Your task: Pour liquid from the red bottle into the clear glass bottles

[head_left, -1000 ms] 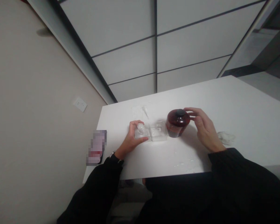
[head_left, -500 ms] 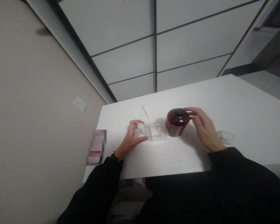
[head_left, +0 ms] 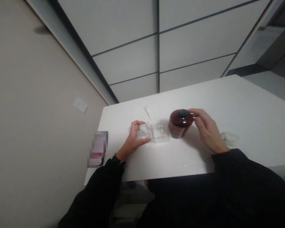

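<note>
Clear plastic tray (head_left: 159, 134) was clamped between fingers of left hand (head_left: 132, 138); dark-red bottle (head_left: 180, 125) was touched by right hand (head_left: 208, 131), fingers apart.

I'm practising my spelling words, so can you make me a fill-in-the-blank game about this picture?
1. The dark red bottle has a ____ cap.
2. The hand at the bottle's side is the person's ____ hand.
3. The clear container, with one end in the other hand, lies to the bottle's ____ in the picture.
4. The socket is mounted on the ____.

Missing words: black; right; left; wall.
</note>
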Motion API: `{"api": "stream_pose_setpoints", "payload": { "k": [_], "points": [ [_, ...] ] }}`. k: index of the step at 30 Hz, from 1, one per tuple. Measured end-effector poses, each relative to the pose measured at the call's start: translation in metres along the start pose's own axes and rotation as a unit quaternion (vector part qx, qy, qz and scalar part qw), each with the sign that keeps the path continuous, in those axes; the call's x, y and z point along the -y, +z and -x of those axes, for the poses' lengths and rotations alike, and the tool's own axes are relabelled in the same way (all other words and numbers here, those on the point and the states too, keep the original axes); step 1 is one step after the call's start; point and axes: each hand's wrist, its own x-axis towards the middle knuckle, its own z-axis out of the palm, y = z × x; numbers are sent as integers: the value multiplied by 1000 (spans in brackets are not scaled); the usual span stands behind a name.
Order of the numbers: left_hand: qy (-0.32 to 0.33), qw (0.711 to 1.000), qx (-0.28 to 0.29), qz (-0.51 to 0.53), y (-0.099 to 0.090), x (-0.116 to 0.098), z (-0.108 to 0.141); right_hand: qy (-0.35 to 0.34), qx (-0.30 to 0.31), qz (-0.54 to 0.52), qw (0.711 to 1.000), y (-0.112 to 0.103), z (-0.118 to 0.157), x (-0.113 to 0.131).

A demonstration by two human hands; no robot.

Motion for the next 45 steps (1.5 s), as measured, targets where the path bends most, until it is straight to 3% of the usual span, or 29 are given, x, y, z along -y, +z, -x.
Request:
{"api": "stream_pose_setpoints", "payload": {
  "k": [4,7,11,16,20,24,29,34,39,45],
  "points": [
    [8,999,26,-23,0,-2,0,-6,-4,1,1000,0,0,-1],
    [17,1000,7,-9,0,-3,0,-9,-2,2,1000,0,0,-2],
    [14,999,28,-12,1,-2,-1,-17,-2,1,1000,0,0,-3],
    [-16,1000,9,18,1,0,-1,-11,-5,4,1000,0,0,-2],
    [9,999,32,-19,0,-1,-1,7,5,-1,1000,-1,0,1],
    [-5,1000,5,-3,0,-3,-1,7,10,1,1000,-2,0,1],
    [2,999,32,-44,0,-4,-2,7,12,-3,1000,-2,0,-1],
    [7,1000,0,-20,0,-1,-2,5,10,-4,1000,-1,1,-2],
    [29,998,29,-48,0,-3,-2,4,16,-5,1000,-2,1,-2],
    [29,999,9,-26,0,-4,-3,5,15,-1,1000,-2,1,-2]
  ]
}}
